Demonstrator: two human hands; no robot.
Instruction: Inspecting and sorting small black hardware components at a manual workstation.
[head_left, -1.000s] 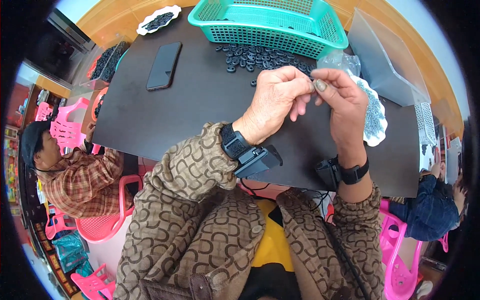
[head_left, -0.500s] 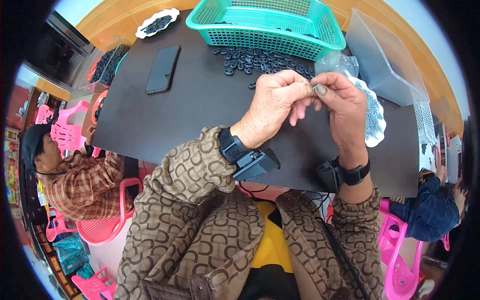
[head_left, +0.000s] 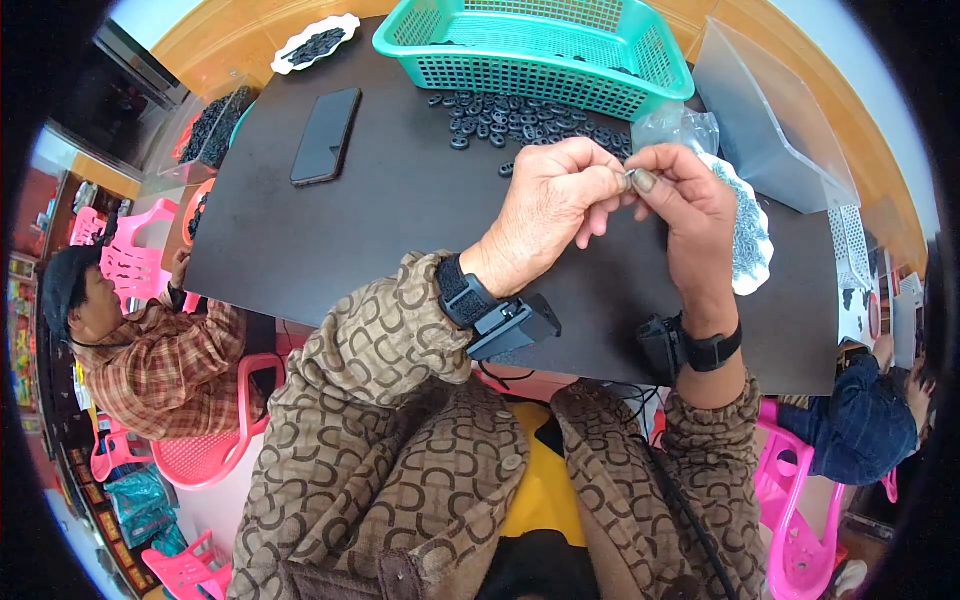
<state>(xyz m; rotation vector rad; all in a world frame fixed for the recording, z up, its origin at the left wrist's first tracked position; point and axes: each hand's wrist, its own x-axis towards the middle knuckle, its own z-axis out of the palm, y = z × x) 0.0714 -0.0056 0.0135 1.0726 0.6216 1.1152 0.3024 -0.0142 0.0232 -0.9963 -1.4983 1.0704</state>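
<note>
My left hand and my right hand meet fingertip to fingertip above the dark table. Thumb and forefinger are pinched on each side, and a tiny shiny bit shows where they meet; its kind is too small to make out. Just beyond my left hand lie several small black oval pieces with holes, in a loose pile. Beside my right hand is a white scalloped plate heaped with small grey metallic pieces.
Behind the pile stands a green perforated basket. A clear plastic bag and a clear bin are at the right. A phone and a plate of black parts lie left. People sit at left and right.
Both hands stay almost in place, still pinched together. The fingertips have shifted very slightly, and a bit more of the tiny shiny bit shows between them.
</note>
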